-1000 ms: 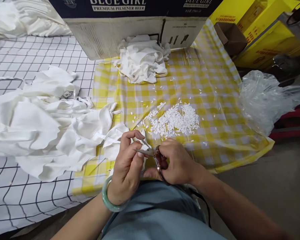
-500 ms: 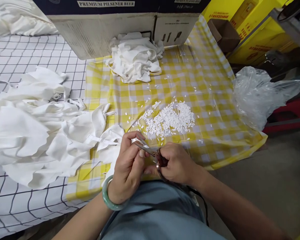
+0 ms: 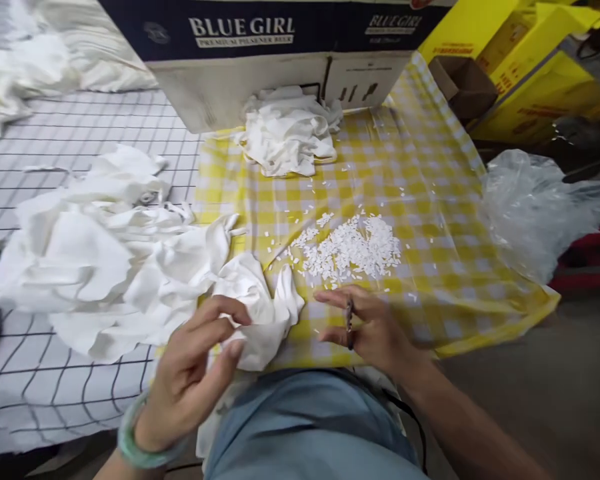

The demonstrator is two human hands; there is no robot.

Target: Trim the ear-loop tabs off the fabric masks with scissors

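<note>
Lap – grey-blue garment (image 3: 310,427) fills the bottom edge.

Left hand (image 3: 195,373): green bangle (image 3: 139,448) on the wrist. Fingers loosely curled, thumb and forefinger apart. The near edge of a crumpled white cloth (image 3: 263,310) sits against the fingertips. Blurred – cannot tell whether the hand grips it or only touches.

Right hand (image 3: 375,330): closed around small scissors (image 3: 349,323), fingers through the handles, forefinger stretched out to the left. Blades are hidden or blurred; cannot tell if they gape. The scissors are just right of the cloth, not touching it.

The cloth lies on the near left part of a yellow check sheet (image 3: 430,220), at its front edge, just ahead of the lap.

Beyond the hands, mid-sheet: a scatter of small white snippets (image 3: 350,250), dense in the middle and thin at the fringe.

Left of the cloth and touching it: a big heap of white fabric (image 3: 100,267), spread across a black-grid sheet (image 3: 80,120).

Right, off the sheet's edge: a clear plastic bag (image 3: 530,207), crumpled.

Far end of the yellow sheet: a smaller white bundle (image 3: 290,130), set against a carton (image 3: 240,73) printed BLUE GIRL. Yellow boxes (image 3: 530,73) are stacked to the right of the carton.
</note>
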